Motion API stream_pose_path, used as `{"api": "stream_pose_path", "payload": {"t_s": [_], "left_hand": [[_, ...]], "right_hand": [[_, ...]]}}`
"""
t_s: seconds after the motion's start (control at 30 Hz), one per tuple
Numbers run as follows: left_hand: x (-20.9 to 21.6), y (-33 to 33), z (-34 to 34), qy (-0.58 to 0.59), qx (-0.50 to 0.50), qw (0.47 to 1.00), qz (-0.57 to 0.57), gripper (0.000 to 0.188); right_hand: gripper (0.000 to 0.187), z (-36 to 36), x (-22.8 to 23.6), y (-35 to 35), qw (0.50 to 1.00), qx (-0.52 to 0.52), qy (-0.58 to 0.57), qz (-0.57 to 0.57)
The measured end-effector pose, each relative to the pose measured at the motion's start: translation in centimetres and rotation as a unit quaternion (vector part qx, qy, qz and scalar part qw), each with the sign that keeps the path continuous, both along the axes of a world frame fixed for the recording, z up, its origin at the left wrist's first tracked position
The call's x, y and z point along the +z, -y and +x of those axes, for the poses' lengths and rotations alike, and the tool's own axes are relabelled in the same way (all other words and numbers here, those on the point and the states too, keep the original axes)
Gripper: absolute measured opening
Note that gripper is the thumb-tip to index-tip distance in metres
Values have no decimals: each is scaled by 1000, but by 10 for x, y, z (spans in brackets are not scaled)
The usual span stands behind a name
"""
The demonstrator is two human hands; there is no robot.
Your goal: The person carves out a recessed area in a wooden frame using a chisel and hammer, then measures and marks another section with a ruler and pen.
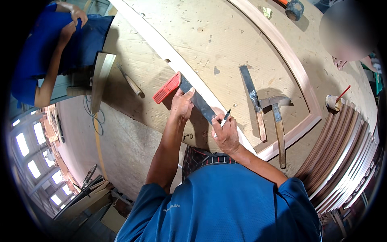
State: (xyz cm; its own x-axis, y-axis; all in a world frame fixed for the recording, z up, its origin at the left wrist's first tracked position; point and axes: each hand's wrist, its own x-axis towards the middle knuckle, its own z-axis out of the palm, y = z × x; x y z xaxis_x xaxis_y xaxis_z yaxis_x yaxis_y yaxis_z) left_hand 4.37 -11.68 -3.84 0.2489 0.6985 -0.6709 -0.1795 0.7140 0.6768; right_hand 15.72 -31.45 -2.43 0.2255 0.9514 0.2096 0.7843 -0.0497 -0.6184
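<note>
A try square (201, 105) with a red ribbed stock and a dark flat blade lies along the pale straight rail (193, 74) of a wooden frame. My left hand (182, 105) grips the blade near the stock, thumb on top. At the blade's other end, my right hand (227, 135) is closed around a white marker pen (225, 119), its black tip pointing up and away from me. The right fingers also touch the end of the blade. The rail meets a curved frame piece (296, 70) at the lower right.
A chisel (252, 101) and a hammer (278, 125) lie inside the frame on the cardboard-covered table (213, 44). Beyond are a mallet (294, 10) and, leftward, a wood-handled tool (131, 82). Curved mouldings (338, 157) are stacked at right by a small pot (333, 103). Two people stand nearby.
</note>
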Motion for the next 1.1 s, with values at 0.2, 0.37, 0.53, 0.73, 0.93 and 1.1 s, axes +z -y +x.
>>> {"api": "stream_pose_path", "payload": {"t_s": [0.2, 0.37, 0.53, 0.73, 0.93, 1.1], "left_hand": [[-4, 3, -4, 12, -15, 1000, 12, 27], [-8, 4, -3, 38, 7, 999, 25, 22], [-7, 1, -5, 14, -23, 1000, 13, 23], [3, 8, 3, -132, -87, 987, 25, 19], [0, 20, 7, -58, -24, 996, 61, 22], [5, 16, 9, -90, -59, 994, 3, 21]], "right_hand": [[48, -2, -10, 3, 1000, 2, 3, -7], [49, 1, -10, 3, 1000, 14, -20, 8], [49, 0, -7, 2, 1000, 9, -20, 6], [45, -1, -9, 3, 1000, -11, -22, 9], [52, 3, 5, 2, 1000, -15, -12, -8], [66, 12, 9, 27, 998, -20, -7, -51]]}}
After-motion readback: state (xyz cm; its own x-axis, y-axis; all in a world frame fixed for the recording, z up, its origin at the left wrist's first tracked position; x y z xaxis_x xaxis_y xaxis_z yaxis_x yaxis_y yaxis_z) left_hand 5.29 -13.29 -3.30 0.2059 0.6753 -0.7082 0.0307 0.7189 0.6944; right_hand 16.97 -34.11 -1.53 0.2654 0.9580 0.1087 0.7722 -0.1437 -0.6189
